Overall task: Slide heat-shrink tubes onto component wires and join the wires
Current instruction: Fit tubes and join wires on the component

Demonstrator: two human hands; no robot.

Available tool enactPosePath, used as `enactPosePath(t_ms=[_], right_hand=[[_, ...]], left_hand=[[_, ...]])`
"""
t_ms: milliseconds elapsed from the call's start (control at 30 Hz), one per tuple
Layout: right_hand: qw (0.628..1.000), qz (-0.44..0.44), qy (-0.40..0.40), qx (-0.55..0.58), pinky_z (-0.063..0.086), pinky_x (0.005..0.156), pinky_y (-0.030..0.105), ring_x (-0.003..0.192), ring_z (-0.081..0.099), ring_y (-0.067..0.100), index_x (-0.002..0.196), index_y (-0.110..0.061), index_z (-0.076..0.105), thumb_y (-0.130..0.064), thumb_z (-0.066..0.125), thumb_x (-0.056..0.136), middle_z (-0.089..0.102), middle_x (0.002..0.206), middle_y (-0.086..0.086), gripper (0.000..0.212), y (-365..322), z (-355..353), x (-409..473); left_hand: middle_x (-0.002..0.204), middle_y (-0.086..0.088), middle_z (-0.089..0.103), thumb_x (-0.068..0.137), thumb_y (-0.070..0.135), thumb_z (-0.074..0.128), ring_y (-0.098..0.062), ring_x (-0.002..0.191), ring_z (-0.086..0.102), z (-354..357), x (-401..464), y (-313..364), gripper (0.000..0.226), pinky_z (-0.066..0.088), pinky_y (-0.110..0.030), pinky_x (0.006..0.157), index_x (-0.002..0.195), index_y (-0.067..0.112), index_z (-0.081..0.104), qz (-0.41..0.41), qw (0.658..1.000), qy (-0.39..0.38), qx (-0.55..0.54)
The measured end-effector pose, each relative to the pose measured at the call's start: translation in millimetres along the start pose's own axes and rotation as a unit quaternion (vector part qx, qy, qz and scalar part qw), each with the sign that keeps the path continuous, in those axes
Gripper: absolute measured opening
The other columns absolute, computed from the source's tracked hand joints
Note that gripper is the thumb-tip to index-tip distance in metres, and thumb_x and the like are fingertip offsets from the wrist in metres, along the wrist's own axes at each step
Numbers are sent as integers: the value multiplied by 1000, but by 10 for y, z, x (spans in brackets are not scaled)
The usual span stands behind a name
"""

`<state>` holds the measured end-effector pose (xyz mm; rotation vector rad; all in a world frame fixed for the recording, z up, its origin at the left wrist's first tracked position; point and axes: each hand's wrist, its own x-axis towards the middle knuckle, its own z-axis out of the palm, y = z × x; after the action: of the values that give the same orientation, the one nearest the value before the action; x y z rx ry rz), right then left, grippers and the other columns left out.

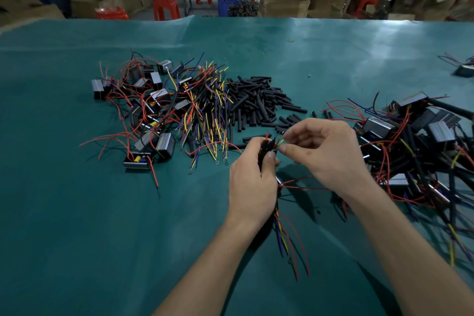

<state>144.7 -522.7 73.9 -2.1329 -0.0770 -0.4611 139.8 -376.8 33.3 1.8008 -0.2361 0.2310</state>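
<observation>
On the green table [77, 213], a heap of small boxes [143, 110] with red wires lies toward the left edge, black tubes [256, 100] beside it. Near the middle, the left hand [252, 179] grips a wire bundle [268, 151] upright, while the right hand [331, 154] pinches a wire tip at its top. More wired boxes [410, 141] crowd the right edge.

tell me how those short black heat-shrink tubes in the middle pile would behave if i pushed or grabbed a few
The heat-shrink tubes look like small hollow sleeves, so probably very light and easy to scatter. They are round, so loose ones on the green mat may roll; strays already lie apart from the pile. They lie straight, suggesting they hold their shape.
</observation>
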Motion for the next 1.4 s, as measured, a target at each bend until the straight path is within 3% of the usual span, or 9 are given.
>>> enactPosePath(t_ms=[133, 267, 400, 500, 667, 767, 867, 1067, 1400], right_hand=[[997, -32, -25, -73, 59, 69, 21, 67, 71, 2, 81, -26, 79, -11, 88, 77, 74, 71, -14, 19, -9, -85, 10], [987, -64, -35, -146, 45, 66, 5, 68, 64, -1, 83, -23, 80, -10, 85, 81, 69, 70, -16, 14, -28, -118, 9], [965, -116, -46, -230, 36, 75, 11, 81, 52, 2, 88, -23, 72, -20, 77, 89, 54, 87, -13, 6, -93, -130, -6], [968, -131, -32, -210, 43, 86, 22, 95, 56, 7, 88, -23, 73, -19, 78, 88, 64, 104, -11, 6, -113, -145, -9], [984, -85, -22, -156, 46, 77, 6, 81, 66, -2, 84, -21, 74, -14, 78, 86, 71, 79, -18, 8, -90, -120, -13], [980, -72, -22, -184, 52, 72, 17, 74, 65, 1, 79, -22, 73, -14, 78, 85, 67, 70, -17, 12, -57, -150, -4], [975, -46, -40, -213, 50, 65, 17, 66, 63, 3, 75, -25, 71, -16, 79, 83, 66, 63, -13, 15, -45, -204, 13], [975, -28, -63, -211, 38, 63, 2, 72, 60, -6, 75, -28, 74, -21, 82, 82, 62, 62, -30, 13, -80, -225, 12], [993, -2, -49, -109, 50, 62, 15, 61, 63, 3, 74, -26, 75, -18, 84, 81, 70, 65, -9, 14, -19, -177, 22]], left_hand=[[80, 7, 69, 101, 11, 53, -7, 72, 64, -5, -4, 13, 12, 51, -23, 64, 102, 19, 63, 9, 1000, 6, -2], [77, 6, 65, 100, 13, 54, -17, 71, 60, 0, -4, -16, 9, 52, -42, 69, 102, 19, 62, 31, 999, -10, 18], [87, 4, 70, 97, 10, 57, -24, 85, 64, 7, 7, -19, 13, 54, -43, 75, 105, 18, 64, 41, 998, -23, 37], [96, 6, 73, 97, 11, 58, -19, 95, 67, 13, 7, -11, 17, 53, -40, 83, 108, 20, 67, 37, 999, -19, 33], [86, 10, 70, 97, 12, 57, -7, 79, 61, 0, 4, -34, 14, 50, -30, 76, 105, 20, 66, 41, 999, -15, 17], [78, 7, 67, 97, 11, 58, -5, 70, 57, 8, 1, -17, 12, 47, -24, 71, 100, 20, 65, 30, 1000, -5, 3], [81, 8, 69, 96, 11, 60, -10, 77, 61, 7, 0, -8, 12, 51, -29, 77, 100, 20, 66, 26, 1000, -6, -3], [90, 14, 72, 94, 12, 64, 6, 81, 61, 4, -1, -5, 16, 44, -11, 76, 104, 21, 72, 34, 999, -34, -9], [90, 12, 75, 91, 20, 63, -7, 89, 70, 13, -5, -16, 17, 56, -35, 85, 106, 22, 72, 10, 998, -46, -36]])
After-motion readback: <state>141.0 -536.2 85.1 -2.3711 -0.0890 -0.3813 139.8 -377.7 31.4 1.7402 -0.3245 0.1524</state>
